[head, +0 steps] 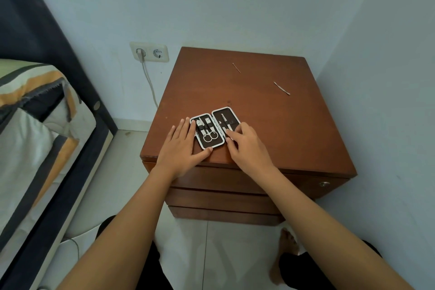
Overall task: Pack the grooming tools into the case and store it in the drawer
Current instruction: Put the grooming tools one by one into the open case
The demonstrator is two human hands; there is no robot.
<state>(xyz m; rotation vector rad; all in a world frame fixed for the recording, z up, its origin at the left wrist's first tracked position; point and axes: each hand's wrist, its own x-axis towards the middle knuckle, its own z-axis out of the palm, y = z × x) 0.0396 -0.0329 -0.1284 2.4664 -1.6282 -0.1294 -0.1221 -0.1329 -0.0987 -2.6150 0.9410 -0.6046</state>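
A small dark grooming case (214,126) with a white rim lies wide open near the front edge of the brown drawer cabinet (270,110). Scissors (209,135) and a clipper sit strapped in its left half; slim metal tools (226,122) lie in its right half. My left hand (182,146) rests flat on the cabinet top, fingers apart, touching the case's left edge. My right hand (247,146) covers the lower right half, fingertips on a metal tool there. The drawers (226,181) below are closed.
Two thin sticks (281,88) (236,67) lie loose on the cabinet's back part. A bed (35,125) with a striped cover stands at the left, a wall socket (149,52) with a plugged cable behind. A keyhole (324,183) marks the top drawer's right end. My knees and a foot show below.
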